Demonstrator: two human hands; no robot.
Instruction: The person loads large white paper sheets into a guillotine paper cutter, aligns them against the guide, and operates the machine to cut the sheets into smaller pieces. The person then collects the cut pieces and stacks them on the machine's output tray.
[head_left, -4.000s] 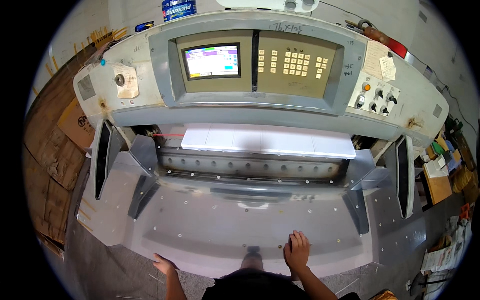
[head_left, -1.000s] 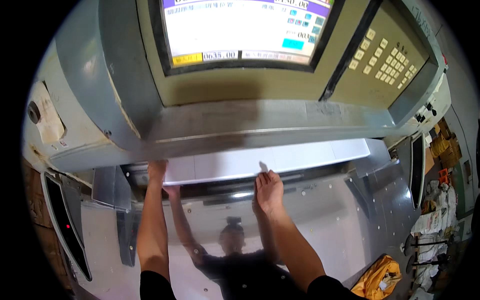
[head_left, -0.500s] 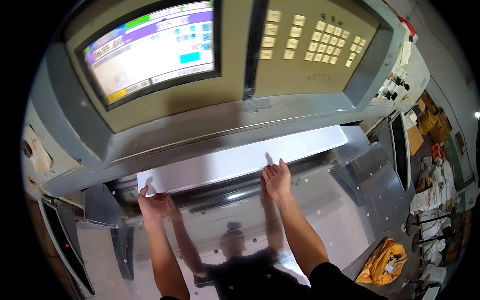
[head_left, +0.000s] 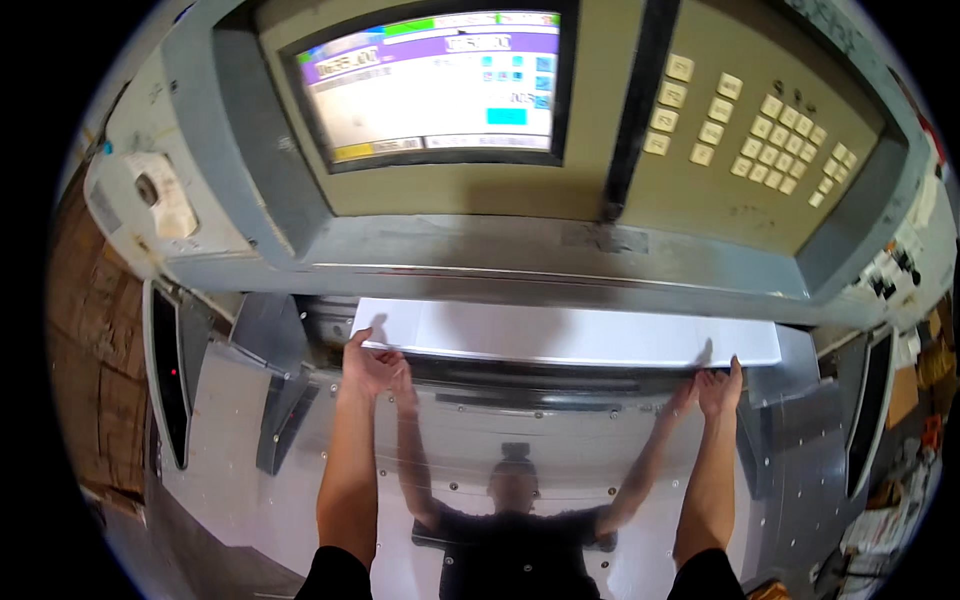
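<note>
A long white stack of paper (head_left: pixel 590 335) lies crosswise under the front beam of a grey machine, its far side hidden beneath the beam. At its near left corner is my left hand (head_left: pixel 374 368), thumb raised over the edge and fingers curled against the front side. Close to the right end, my right hand (head_left: pixel 718 388) grips the near edge in the same way, thumb up and fingers bent in. Both forearms reach over a shiny metal table (head_left: pixel 560 450), which mirrors them.
Above the stack are a lit screen (head_left: pixel 430 95) and a panel of pale keys (head_left: pixel 780 140). Grey guards (head_left: pixel 270 330) flank the slot. Upright black sensor bars stand at the left (head_left: pixel 168 370) and right (head_left: pixel 870 410). Wooden boards (head_left: pixel 100 370) lie beyond the left side.
My right hand has slid from the middle of the stack's near edge to its right end. The left hand stays at the left corner. My view has turned and shifted left.
</note>
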